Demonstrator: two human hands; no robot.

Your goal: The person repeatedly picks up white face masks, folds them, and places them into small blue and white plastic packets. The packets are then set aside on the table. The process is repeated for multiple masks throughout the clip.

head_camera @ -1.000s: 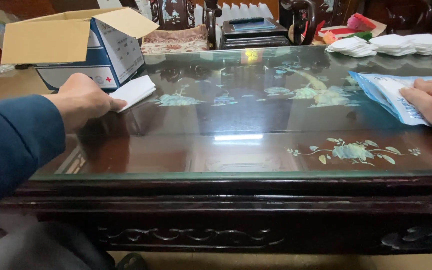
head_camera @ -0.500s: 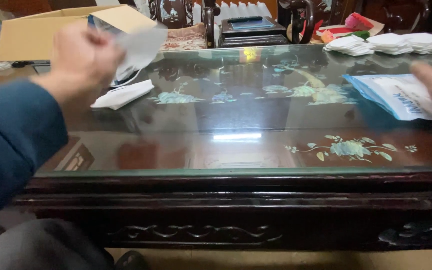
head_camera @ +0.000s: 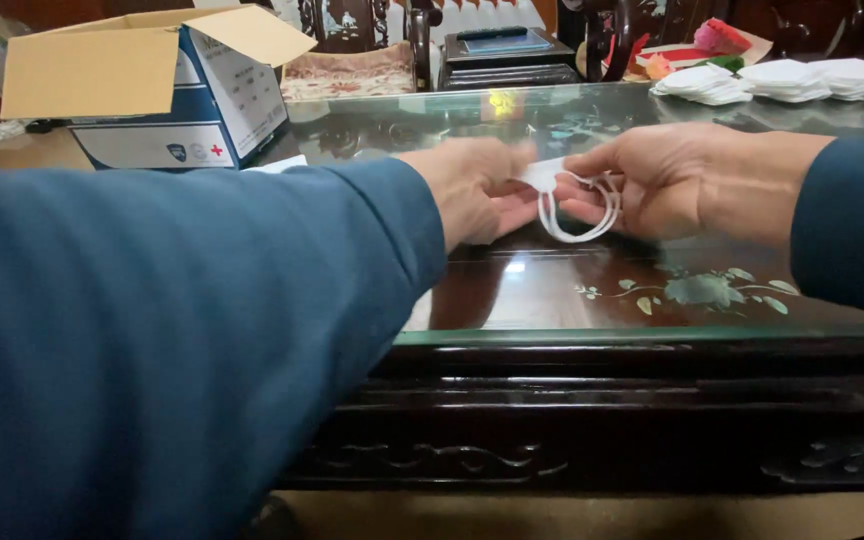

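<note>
At the far left corner of the glass-topped table point(head_camera: 552, 300) stands an open cardboard box point(head_camera: 142, 90) — tan flaps spread wide, its side white above with a blue band along the bottom bearing small round emblems and a red cross. Just right of the box, a white slip point(head_camera: 277, 163) peeks above the blue sleeve point(head_camera: 152, 340) that fills the near left of the view. Over the middle of the table, the left hand point(head_camera: 477, 190) is loosely curled, its fingertips pinching one end of a folded white face mask point(head_camera: 544, 176), which the hands hold in the air just above the glass. The mask's visible part is small and flat, its long axis running roughly left to right between the two hands; its thin white elastic loops point(head_camera: 577, 215) hang downward in round curves. The right hand point(head_camera: 677, 180) closes narrowly on the mask's other end, fingers threaded through the loops. The table top is glossy dark wood under glass, with pale inlaid flower and leaf patterns, and a carved dark apron along the near edge. Behind the hands, at the table's far edge, sits a dark rectangular case point(head_camera: 507, 55); at the far right corner lie several stacks of folded white masks point(head_camera: 782, 80) — soft, flat piles in a row.
</note>
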